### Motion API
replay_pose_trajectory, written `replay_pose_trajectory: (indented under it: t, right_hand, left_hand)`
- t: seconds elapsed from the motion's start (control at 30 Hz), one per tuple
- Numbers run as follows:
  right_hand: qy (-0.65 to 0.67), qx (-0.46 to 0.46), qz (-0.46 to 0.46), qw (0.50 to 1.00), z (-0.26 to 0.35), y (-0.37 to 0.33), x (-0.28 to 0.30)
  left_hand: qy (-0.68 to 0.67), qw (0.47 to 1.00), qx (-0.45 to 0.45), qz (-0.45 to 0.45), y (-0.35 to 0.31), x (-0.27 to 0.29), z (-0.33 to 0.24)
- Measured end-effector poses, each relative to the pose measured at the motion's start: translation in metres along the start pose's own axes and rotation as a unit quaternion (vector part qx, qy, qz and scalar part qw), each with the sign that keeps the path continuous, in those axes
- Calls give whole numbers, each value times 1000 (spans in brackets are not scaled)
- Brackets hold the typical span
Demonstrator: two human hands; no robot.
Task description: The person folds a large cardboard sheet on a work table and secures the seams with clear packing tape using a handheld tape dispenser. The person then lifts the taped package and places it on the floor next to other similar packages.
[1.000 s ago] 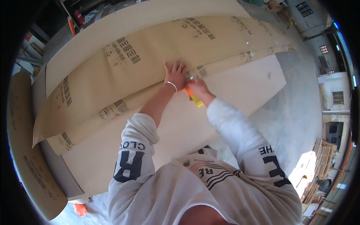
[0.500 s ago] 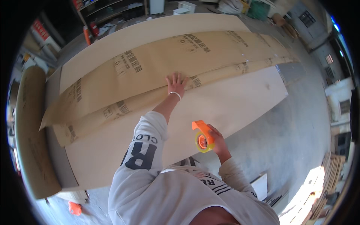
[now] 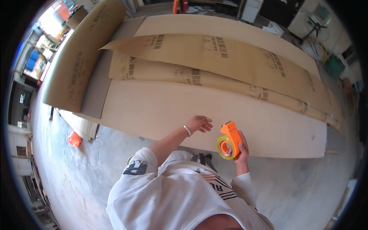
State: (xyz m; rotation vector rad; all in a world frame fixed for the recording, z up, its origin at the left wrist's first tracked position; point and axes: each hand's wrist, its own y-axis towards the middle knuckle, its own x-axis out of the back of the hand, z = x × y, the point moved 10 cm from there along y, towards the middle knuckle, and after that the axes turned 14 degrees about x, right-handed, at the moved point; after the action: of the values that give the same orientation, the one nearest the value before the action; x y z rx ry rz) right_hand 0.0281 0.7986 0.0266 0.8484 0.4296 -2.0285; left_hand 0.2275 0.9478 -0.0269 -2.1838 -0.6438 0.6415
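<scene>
The right hand (image 3: 242, 148) grips the orange tape dispenser (image 3: 232, 134) over the pale board (image 3: 172, 103); the left hand (image 3: 200, 124) is empty, its fingers loosely spread. The brown paper (image 3: 184, 46) lies already folded lengthwise, but its left corner seems unfastened.

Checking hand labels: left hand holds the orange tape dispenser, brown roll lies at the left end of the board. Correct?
Wrong hand: the head view shows the right hand holding the orange tape dispenser. The brown roll does lie at the left end of the board.

Plastic tape dispenser (image 3: 233, 137), matt brown paper (image 3: 234, 57)
</scene>
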Motion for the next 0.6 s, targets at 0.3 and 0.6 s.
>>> replay_pose_trajectory:
  t: [0.3, 0.6]
  right_hand:
    - [-110, -51, 196, 973, -93, 77, -169]
    - [-271, 12, 110, 956, -194, 173, -304]
  left_hand:
    - [-204, 961, -63, 176, -87, 110, -56]
    - [258, 917, -295, -73, -89, 300, -215]
